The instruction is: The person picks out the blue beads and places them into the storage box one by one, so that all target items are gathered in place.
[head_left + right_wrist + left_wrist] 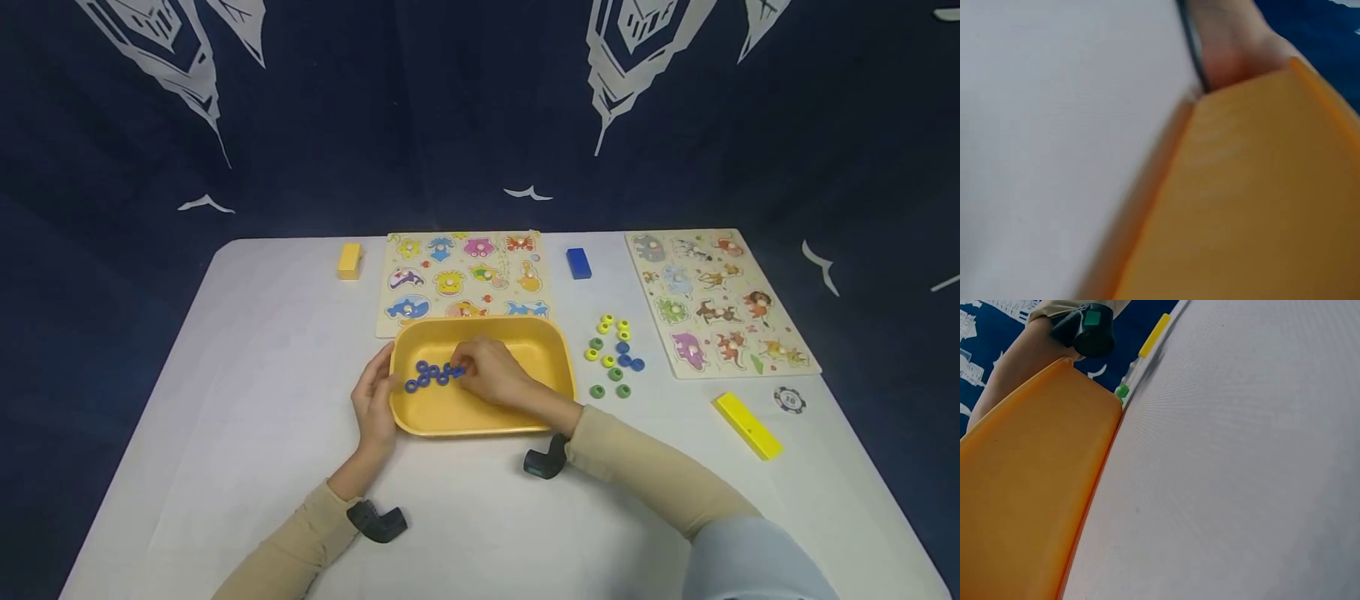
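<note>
A shallow yellow tray stands on the table in the head view. At its left wall my left hand holds the side, fingers along the outside and thumb near the rim. Several small blue beads with holes lie close together in the left half of the tray. My right hand reaches over the front wall and pinches a blue bead at the right end of this group; the fingertips partly hide it. Both wrist views show mostly the tray's front wall and the tabletop; the beads are hidden there.
Right of the tray lie loose yellow beads, green beads and blue beads. Two animal puzzle boards lie behind and right. Around them are a light-yellow block, blue block, long yellow block and round chip.
</note>
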{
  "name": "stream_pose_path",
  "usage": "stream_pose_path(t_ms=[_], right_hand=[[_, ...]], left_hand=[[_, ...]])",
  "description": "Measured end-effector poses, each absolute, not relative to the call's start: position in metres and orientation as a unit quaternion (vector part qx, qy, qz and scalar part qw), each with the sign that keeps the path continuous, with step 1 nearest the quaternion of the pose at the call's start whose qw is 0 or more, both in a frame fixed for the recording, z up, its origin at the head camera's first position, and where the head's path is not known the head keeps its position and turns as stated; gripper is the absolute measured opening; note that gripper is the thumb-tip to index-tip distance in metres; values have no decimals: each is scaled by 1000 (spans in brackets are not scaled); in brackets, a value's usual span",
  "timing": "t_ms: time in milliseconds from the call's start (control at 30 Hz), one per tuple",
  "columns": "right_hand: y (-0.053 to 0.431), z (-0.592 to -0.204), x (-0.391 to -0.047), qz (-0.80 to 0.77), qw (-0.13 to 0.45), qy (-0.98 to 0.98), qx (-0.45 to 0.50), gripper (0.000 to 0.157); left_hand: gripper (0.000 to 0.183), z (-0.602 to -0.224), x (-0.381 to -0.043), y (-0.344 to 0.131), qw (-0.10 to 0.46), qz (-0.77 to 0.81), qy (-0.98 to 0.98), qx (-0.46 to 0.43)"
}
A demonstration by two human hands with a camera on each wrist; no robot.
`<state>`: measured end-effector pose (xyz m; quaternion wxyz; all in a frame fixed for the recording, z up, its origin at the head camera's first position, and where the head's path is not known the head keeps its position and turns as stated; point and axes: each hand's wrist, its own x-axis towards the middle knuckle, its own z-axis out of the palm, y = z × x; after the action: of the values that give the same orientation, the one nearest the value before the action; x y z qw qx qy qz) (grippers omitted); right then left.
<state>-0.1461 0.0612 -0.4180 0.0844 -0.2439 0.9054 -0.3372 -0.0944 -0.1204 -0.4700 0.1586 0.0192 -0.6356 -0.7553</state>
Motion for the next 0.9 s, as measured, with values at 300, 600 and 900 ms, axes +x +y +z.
stream_pose_path(t_ms=[300,600,900], right_hand=[[58,-421,-143,-317,87,910,-254,20],[115,-402,-124,-422,-28,880,-216,17],[227,-440,-118,-425,-204,880,-59,25]], left_hand=[[45,-467,-93,-119,156,-757,-634,28],[46,-468,-94,-119,158,-752,-639,32],[46,-471,-95,-120,151,-755,-638,28]])
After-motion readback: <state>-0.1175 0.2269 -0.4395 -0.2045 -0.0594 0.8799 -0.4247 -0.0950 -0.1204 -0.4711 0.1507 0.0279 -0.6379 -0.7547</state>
